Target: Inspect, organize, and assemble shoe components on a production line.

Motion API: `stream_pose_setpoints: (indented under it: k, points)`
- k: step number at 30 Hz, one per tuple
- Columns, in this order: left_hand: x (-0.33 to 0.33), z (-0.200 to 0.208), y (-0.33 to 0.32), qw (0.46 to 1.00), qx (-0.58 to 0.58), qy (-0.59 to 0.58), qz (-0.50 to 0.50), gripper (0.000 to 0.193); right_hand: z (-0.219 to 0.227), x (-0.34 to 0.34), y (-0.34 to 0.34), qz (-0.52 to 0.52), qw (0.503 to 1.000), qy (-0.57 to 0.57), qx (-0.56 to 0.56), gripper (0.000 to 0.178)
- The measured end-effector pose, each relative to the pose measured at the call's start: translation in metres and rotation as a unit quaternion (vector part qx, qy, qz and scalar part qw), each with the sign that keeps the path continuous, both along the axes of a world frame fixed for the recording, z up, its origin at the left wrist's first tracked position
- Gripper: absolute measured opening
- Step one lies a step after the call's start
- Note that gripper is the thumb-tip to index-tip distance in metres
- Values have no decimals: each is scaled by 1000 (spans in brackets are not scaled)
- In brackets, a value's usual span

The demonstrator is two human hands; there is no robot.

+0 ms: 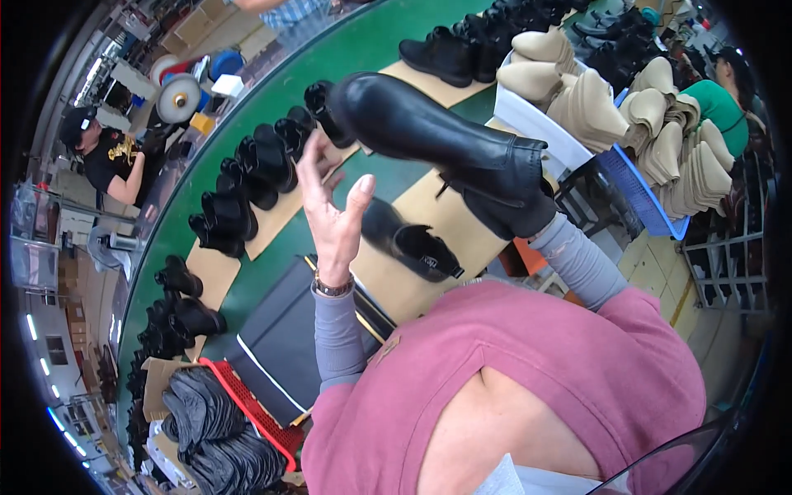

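A shiny black ankle boot (429, 132) is held up in front of me, toe pointing left and its top opening to the right. My right hand (536, 216) holds it at the shaft; that hand looks dark, perhaps gloved, and its fingers are hidden. Near the toe, my left hand (332, 216) is open, with fingers spread and nothing in it. Whether its fingertips touch the boot, I cannot tell. Below, another black boot (425, 252) lies on brown cardboard (388, 285) on the green work surface.
Rows of black shoes (256, 165) stand on cardboard strips along the green belt (346, 49). To the right, beige shoe forms (586, 107) fill a blue basket (631, 194). A red basket (247, 412) and black sheets (268, 338) are at left. A co-worker (111, 157) is across the belt.
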State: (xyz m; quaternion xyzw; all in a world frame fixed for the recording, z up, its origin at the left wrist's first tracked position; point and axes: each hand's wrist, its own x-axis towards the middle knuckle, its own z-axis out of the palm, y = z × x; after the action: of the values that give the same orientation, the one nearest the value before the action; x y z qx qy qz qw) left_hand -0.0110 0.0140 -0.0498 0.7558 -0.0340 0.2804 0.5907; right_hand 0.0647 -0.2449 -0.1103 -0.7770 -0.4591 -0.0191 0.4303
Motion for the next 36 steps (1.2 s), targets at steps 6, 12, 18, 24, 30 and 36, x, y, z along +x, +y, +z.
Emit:
stream_pose_setpoints:
  k: [6, 12, 18, 24, 30, 36]
  points:
    - [-46, -110, -16, 935, 250, 249, -45, 62, -83, -32, 37, -236, 947, 156, -152, 19]
    - [-52, -131, -30, 945, 221, 240, 12, 43, 13, -67, 5, -187, 897, 388, 98, 60]
    - [-26, -126, -57, 963, 222, 154, 8, 39, 4, -76, -24, -47, 959, 116, -256, 79]
    - [-14, -130, -58, 966, 129, 219, -36, 47, -32, -42, -9, -96, 968, -44, -227, 29]
    - [29, -105, -26, 972, 35, 139, 186, 46, 23, 107, 33, -117, 988, 53, -90, 33]
    - [78, -98, -41, 967, 8, 160, 197, 46, 60, 217, 84, -91, 995, -43, 5, 32]
